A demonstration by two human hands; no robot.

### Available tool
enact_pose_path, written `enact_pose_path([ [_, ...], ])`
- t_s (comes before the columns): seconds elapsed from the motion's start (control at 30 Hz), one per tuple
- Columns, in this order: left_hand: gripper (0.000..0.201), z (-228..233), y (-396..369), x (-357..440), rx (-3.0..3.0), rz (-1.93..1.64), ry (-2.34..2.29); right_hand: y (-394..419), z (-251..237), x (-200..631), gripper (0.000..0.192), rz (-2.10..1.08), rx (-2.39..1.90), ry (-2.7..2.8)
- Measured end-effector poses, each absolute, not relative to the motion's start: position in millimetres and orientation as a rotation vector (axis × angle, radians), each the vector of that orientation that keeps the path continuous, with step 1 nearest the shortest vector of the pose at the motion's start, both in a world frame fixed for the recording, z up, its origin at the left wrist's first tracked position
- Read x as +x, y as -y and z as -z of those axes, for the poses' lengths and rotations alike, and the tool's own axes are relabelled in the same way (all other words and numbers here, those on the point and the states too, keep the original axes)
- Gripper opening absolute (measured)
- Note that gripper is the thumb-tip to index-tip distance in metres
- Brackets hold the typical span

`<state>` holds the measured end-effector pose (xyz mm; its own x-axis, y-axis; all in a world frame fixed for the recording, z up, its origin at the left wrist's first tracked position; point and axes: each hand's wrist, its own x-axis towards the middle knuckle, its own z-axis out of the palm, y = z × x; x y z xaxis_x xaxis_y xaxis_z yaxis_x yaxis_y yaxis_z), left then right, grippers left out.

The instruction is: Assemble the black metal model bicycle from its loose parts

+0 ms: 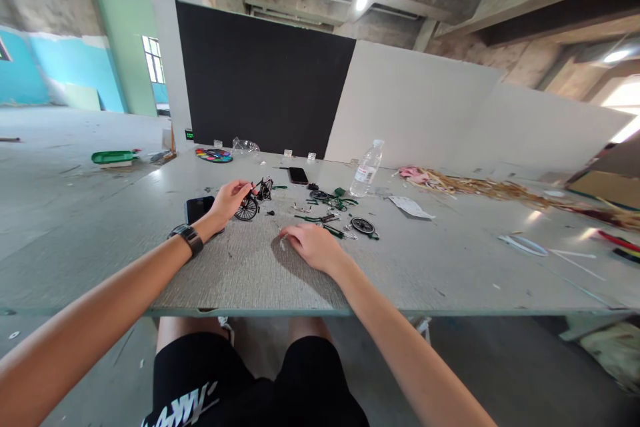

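My left hand (234,200) pinches the upper part of a small black model bicycle (247,207), which stands on the grey table with a spoked wheel toward me. To its right, my right hand (311,245) hovers low over the tabletop, fingers bent together; whatever lies at its fingertips is too small to name. Beyond that hand are loose dark green and black model parts (330,199), thin rods and small silver pieces. A loose spoked wheel (363,225) lies flat to their right. One tiny black part (271,213) rests between my hands.
A dark phone (197,208) lies beside my left wrist, another phone (299,175) farther back. A clear plastic bottle (367,170) stands behind the parts, near a paper sheet (411,207). A black panel (265,80) rises along the table's back edge.
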<state>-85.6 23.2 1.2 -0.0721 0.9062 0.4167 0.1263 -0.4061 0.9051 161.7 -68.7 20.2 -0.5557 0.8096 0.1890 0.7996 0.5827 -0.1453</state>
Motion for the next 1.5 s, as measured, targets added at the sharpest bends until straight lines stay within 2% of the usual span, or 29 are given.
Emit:
enact_pose_path([
  [1.13,0.039,-1.4,-21.4,-85.0,1.543,-1.540,-1.128,67.9,-19.5,162.4,0.028,-0.120,-1.308,2.497],
  [1.5,0.036,-0.4,-22.1,-84.8,1.491,-1.551,-1.091,15.9,-72.6,129.7,0.029,-0.139,-1.129,2.386],
])
